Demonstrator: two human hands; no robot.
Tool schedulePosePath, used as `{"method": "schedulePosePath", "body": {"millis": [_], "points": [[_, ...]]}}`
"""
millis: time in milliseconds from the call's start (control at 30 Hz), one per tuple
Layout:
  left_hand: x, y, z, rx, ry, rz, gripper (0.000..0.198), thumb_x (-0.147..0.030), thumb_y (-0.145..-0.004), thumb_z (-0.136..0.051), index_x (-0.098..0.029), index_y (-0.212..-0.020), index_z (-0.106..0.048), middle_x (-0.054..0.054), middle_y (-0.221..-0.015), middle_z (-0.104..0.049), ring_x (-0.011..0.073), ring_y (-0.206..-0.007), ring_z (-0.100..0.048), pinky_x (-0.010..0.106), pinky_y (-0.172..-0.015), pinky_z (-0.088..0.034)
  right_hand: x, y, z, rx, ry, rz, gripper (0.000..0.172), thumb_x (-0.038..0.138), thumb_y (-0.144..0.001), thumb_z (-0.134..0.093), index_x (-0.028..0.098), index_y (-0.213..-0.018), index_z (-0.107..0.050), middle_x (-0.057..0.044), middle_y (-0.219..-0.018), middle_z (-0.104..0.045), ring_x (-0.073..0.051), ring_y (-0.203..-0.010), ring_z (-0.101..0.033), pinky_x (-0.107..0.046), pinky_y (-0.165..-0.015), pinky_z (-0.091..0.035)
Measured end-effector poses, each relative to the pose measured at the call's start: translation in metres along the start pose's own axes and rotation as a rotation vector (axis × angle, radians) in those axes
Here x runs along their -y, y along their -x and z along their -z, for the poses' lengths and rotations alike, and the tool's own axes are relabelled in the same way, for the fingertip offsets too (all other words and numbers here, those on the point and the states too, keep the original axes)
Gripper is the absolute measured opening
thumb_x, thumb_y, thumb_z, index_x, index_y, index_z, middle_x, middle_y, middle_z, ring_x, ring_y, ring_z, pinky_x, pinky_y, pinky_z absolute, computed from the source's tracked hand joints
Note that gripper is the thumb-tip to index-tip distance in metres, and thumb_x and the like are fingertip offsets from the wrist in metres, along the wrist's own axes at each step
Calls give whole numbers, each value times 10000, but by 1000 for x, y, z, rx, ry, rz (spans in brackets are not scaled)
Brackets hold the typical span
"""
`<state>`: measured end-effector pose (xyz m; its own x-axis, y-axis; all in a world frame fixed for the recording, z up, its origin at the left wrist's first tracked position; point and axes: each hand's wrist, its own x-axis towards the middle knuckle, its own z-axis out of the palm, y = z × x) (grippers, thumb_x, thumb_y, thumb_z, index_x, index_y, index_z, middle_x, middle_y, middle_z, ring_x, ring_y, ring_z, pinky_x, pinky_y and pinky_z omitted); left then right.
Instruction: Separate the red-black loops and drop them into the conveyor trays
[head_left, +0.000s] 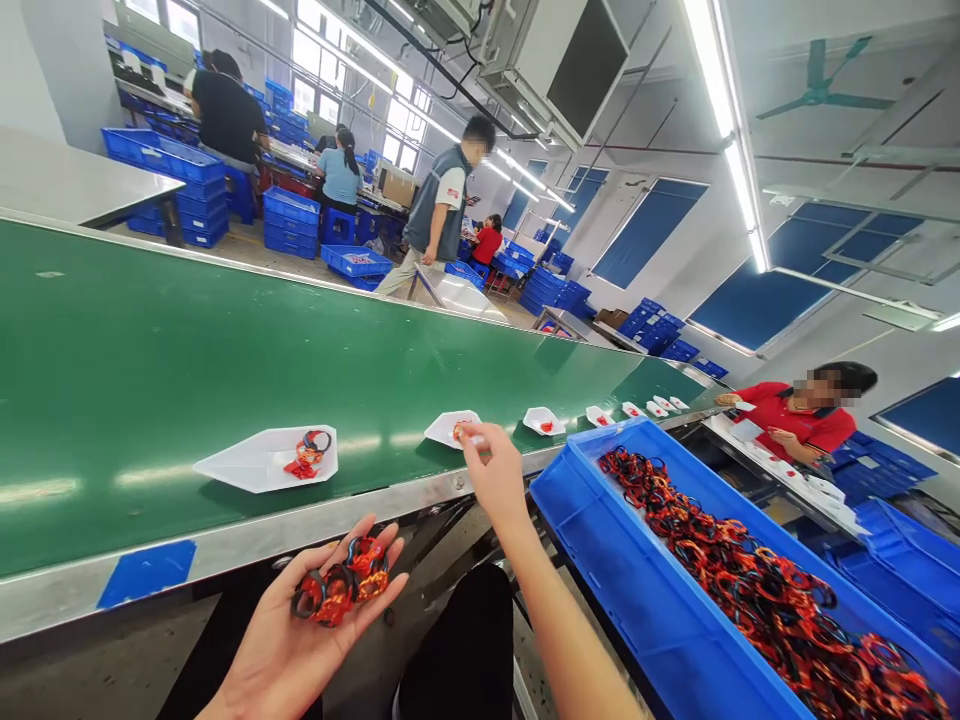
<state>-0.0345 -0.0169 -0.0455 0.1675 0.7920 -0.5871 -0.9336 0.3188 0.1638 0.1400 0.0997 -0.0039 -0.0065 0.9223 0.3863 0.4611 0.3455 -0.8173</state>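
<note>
The left hand (296,630) is palm up and loosely cupped, fingers apart, with a clump of red and black bands (345,585) resting in it. Beyond it on the green belt (225,330) is a white tray (247,462) with more bands. The right hand (495,470) has thumb and forefinger drawn narrow at a second tray (439,427); I cannot tell whether they grip a band. Right of this hand, a blue bin (592,525) holds a heap of bands.
</note>
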Motion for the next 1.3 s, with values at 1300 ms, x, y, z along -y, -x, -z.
{"method": "schedulePosePath", "body": {"millis": [1300], "points": [[8, -5, 8, 34, -65, -27, 499, -134, -713, -558, -70, -1207, -523, 198, -1213, -598, 322, -1127, -541, 563, -924, -465, -7, 103, -22, 139, -1190, -842, 228, 370, -788, -651, 153, -842, -609, 55, -650, -463, 1, -404, -249, -101, -325, -177]]}}
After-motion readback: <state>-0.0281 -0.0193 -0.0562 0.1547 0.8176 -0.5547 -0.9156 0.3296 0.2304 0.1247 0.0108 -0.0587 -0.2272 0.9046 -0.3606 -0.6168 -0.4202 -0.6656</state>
